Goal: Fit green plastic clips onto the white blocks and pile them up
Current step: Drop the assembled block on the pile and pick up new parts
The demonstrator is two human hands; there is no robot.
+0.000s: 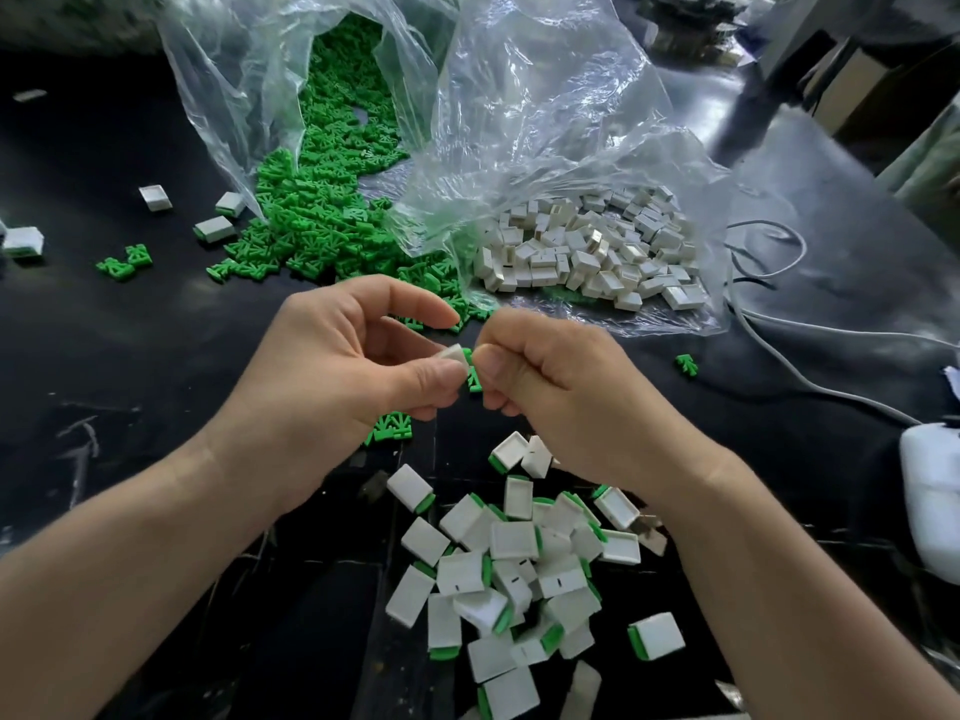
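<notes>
My left hand [353, 356] pinches a white block [453, 353] between thumb and fingers, above the dark table. Right beside it, my right hand [561, 392] pinches a green clip [474, 374], which touches the block's edge. Below my hands lies a loose pile of white blocks with green clips fitted [524, 574]. A heap of loose green clips [317, 220] spills from a clear plastic bag at the back. Bare white blocks [587, 252] lie heaped inside a second clear bag at the back right.
The black table [130, 366] carries scattered fitted blocks [213, 228] and a couple of stray clips [124, 262] at the left. Another stray clip [687, 364] lies right of my hands. Grey cables [779, 324] and a white object [930, 501] sit at the right edge.
</notes>
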